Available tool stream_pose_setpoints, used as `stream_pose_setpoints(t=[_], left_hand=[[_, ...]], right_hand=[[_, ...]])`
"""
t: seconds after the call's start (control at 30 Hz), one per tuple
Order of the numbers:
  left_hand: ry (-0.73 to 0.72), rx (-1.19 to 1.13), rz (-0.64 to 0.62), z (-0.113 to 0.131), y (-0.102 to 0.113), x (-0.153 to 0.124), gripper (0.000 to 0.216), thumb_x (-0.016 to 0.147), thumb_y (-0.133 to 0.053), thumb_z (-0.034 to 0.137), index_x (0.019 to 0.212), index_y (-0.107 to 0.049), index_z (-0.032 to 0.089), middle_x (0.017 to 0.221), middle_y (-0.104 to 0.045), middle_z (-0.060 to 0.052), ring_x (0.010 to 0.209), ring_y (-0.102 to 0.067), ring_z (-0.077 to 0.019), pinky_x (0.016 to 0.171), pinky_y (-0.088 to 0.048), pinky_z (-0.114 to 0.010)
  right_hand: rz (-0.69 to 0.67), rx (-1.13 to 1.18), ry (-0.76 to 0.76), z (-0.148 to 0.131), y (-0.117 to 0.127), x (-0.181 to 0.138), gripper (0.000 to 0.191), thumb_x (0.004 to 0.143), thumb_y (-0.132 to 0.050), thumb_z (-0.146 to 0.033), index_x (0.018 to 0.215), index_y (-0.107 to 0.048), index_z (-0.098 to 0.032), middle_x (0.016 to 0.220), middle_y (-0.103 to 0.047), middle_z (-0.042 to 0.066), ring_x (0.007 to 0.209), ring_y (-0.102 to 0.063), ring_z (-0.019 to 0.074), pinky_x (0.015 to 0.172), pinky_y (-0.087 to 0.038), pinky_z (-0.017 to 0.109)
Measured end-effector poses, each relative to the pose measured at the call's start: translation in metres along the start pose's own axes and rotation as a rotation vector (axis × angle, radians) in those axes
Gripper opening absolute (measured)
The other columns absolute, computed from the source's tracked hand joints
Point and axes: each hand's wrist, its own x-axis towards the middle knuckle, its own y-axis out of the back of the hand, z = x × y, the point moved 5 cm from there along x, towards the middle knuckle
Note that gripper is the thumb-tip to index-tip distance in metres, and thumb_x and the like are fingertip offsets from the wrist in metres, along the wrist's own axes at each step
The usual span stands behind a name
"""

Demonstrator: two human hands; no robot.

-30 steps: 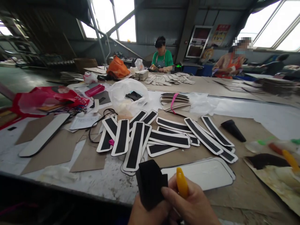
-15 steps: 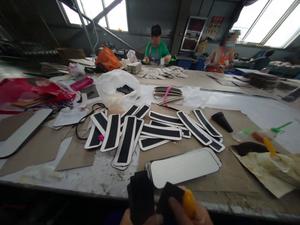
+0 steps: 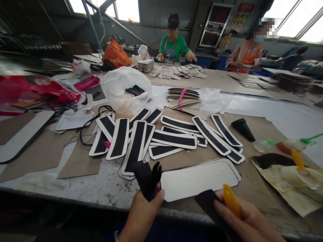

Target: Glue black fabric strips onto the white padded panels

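My left hand (image 3: 145, 211) is closed on a few black strips (image 3: 143, 178), bunched and fanned above the table's front edge. My right hand (image 3: 252, 215) pinches a single black strip (image 3: 209, 203) between thumb and fingers. A tool with a yellow handle (image 3: 230, 200) also sits in the right hand; its working end is hidden. Between and beyond the hands lies a stack of long white panels (image 3: 196, 179) with rounded corners. Behind it, white-edged pieces with black strips down their middles (image 3: 174, 138) lie overlapping.
To the right, a yellow-handled tool (image 3: 299, 161) rests on a glue-stained sheet (image 3: 282, 183). Green-tipped bottles (image 3: 290, 146) and a black cone (image 3: 243, 129) lie nearby. Farther back are a white plastic bag (image 3: 113, 87) and a bundle tied with pink (image 3: 174, 97). Co-workers (image 3: 176, 43) sit across the table.
My hands have moved apart. The left went up with its bunch of black strips, and the right moved to the right with one strip and the yellow-handled tool. The view has shifted slightly.
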Motion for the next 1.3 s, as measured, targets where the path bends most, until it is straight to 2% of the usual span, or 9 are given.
stream_pose_setpoints(t=[0.07,0.13,0.27,0.4,0.57,0.8,1.0,1.13,1.3], left_hand=[[0.019,-0.016,-0.006,0.001,0.002,0.003,0.035,0.052,-0.068,0.04,0.074,-0.064,0.013,0.073,-0.068,-0.007,0.076,-0.06,-0.0245,0.072,-0.044,-0.031],[0.025,-0.015,-0.027,0.002,0.005,0.005,0.031,0.056,-0.068,0.039,0.073,-0.064,0.014,0.066,-0.066,-0.003,0.069,-0.058,-0.0211,0.067,-0.044,-0.029],[0.029,0.006,-0.131,0.004,0.009,0.005,0.024,0.065,-0.063,0.038,0.058,-0.059,0.015,0.051,-0.055,0.001,0.054,-0.048,-0.0148,0.057,-0.038,-0.026],[0.049,-0.001,-0.185,0.003,0.009,0.007,0.027,0.07,-0.058,0.036,0.053,-0.053,0.015,0.05,-0.053,0.001,0.053,-0.045,-0.0132,0.055,-0.035,-0.025],[0.062,0.003,-0.232,0.005,0.008,0.008,0.024,0.072,-0.055,0.032,0.054,-0.053,0.015,0.051,-0.051,0.001,0.052,-0.044,-0.0123,0.054,-0.034,-0.024],[0.068,0.034,-0.264,0.006,0.007,0.012,0.023,0.072,-0.054,0.032,0.056,-0.054,0.015,0.053,-0.052,-0.001,0.052,-0.046,-0.0138,0.054,-0.036,-0.027],[0.056,0.019,-0.2,0.012,0.002,0.014,0.027,0.067,-0.062,0.04,0.064,-0.057,0.013,0.051,-0.053,0.0,0.051,-0.048,-0.0147,0.053,-0.037,-0.026],[0.04,0.06,-0.096,0.007,0.004,0.015,0.029,0.064,-0.065,0.041,0.062,-0.056,0.014,0.05,-0.053,0.001,0.05,-0.05,-0.016,0.052,-0.038,-0.027],[0.025,0.083,-0.049,-0.009,0.005,0.023,0.037,0.059,-0.066,0.049,0.063,-0.061,0.013,0.047,-0.056,-0.001,0.052,-0.053,-0.0206,0.051,-0.041,-0.03]], right_hand=[[-0.031,-0.21,0.12,-0.011,-0.007,0.016,0.033,0.082,-0.043,-0.048,0.067,-0.052,-0.021,0.062,-0.056,0.0,0.057,-0.049,0.0136,0.055,-0.039,0.023],[-0.071,-0.362,0.184,-0.02,-0.018,0.033,0.03,0.085,-0.04,-0.041,0.065,-0.047,-0.021,0.064,-0.056,-0.001,0.058,-0.048,0.0131,0.058,-0.037,0.023],[-0.205,-0.518,0.185,-0.039,-0.042,0.059,0.022,0.085,-0.042,-0.031,0.068,-0.05,-0.02,0.064,-0.058,0.0,0.058,-0.049,0.0128,0.055,-0.032,0.023],[-0.223,-0.637,0.194,-0.053,-0.054,0.074,0.02,0.084,-0.045,-0.029,0.071,-0.056,-0.02,0.068,-0.063,0.002,0.062,-0.055,0.0148,0.056,-0.033,0.023],[-0.218,-0.818,0.189,-0.057,-0.06,0.084,0.018,0.084,-0.047,-0.03,0.08,-0.062,-0.02,0.074,-0.068,0.005,0.07,-0.062,0.0204,0.058,-0.033,0.026],[-0.211,-0.898,0.237,-0.061,-0.064,0.085,0.018,0.084,-0.048,-0.03,0.078,-0.064,-0.022,0.075,-0.07,0.005,0.07,-0.064,0.0216,0.056,-0.035,0.026],[-0.197,-0.92,0.222,-0.065,-0.067,0.084,0.018,0.084,-0.049,-0.028,0.082,-0.065,-0.02,0.077,-0.07,0.007,0.072,-0.065,0.0207,0.056,-0.037,0.024],[-0.192,-0.921,0.215,-0.064,-0.056,0.075,0.018,0.082,-0.052,-0.033,0.082,-0.065,-0.02,0.081,-0.07,0.008,0.075,-0.065,0.0217,0.058,-0.038,0.025],[-0.101,-0.849,0.036,-0.022,0.0,0.044,0.009,0.08,-0.055,-0.026,0.078,-0.062,-0.022,0.078,-0.068,0.002,0.073,-0.063,0.0181,0.061,-0.038,0.023]])
